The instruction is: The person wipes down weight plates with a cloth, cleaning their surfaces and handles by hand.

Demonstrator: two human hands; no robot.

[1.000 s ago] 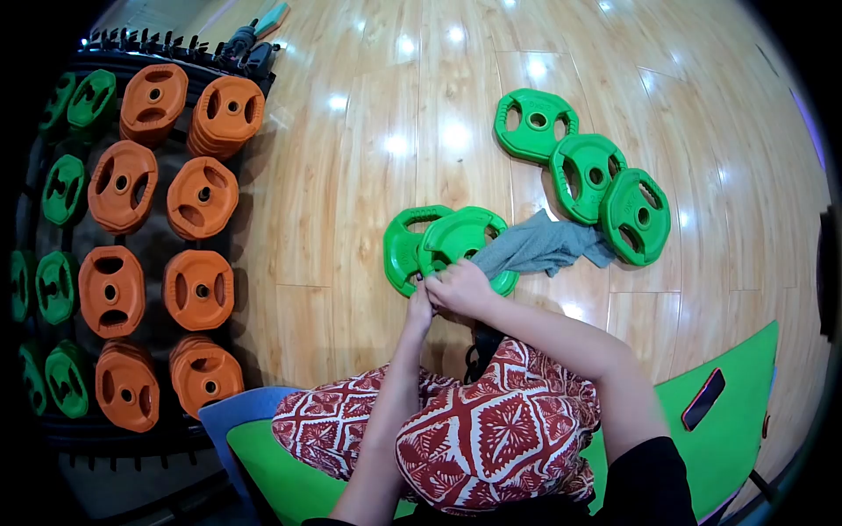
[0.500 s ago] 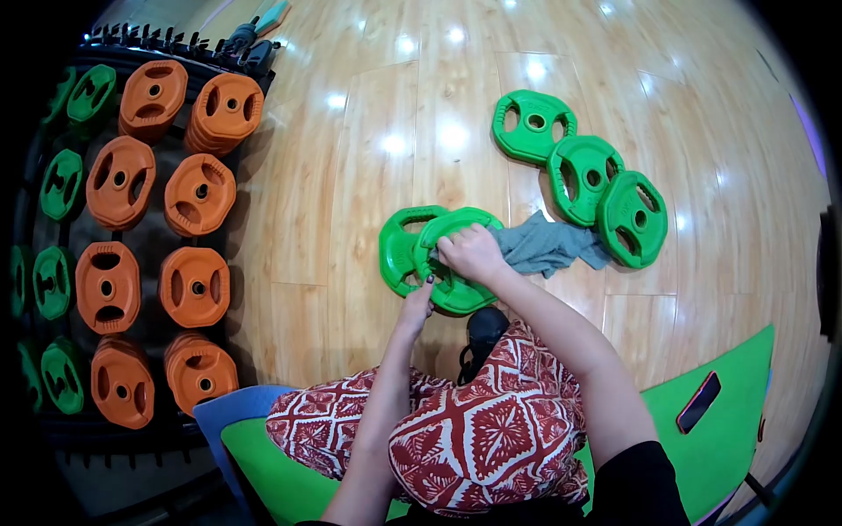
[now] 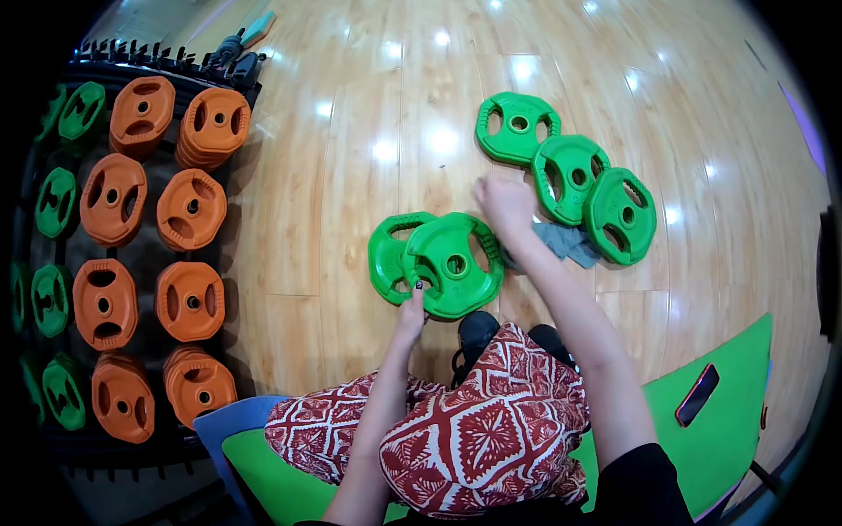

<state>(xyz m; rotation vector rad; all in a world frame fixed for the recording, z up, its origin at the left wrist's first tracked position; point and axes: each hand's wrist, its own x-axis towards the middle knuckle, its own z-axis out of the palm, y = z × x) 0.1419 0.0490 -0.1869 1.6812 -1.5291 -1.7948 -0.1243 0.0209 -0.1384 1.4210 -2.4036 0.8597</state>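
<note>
My left hand (image 3: 413, 312) grips the near-left rim of a green weight plate (image 3: 478, 294), with the thumb on top. This plate lies tilted partly over another green plate (image 3: 382, 254) on the floor. My right hand (image 3: 507, 209) is raised to the right of them, closed and blurred by motion. A grey cloth (image 3: 561, 244) stretches beneath my right forearm; its end at the fist is hidden. Three overlapping green plates, the nearest of them a green plate (image 3: 638, 235), lie to the right and partly cover the cloth.
On the left stands a rack with stacks of orange plates (image 3: 195, 329) and green plates (image 3: 63, 394). A phone (image 3: 698, 394) lies on a green mat (image 3: 732, 373) at the right. Black shoes (image 3: 476, 331) are close to the near plate. Wooden flooring (image 3: 342, 167) stretches ahead.
My right hand has left the near plate and moved up and right, towards the three plates. The grey cloth is more bunched. My left hand keeps its hold on the rim.
</note>
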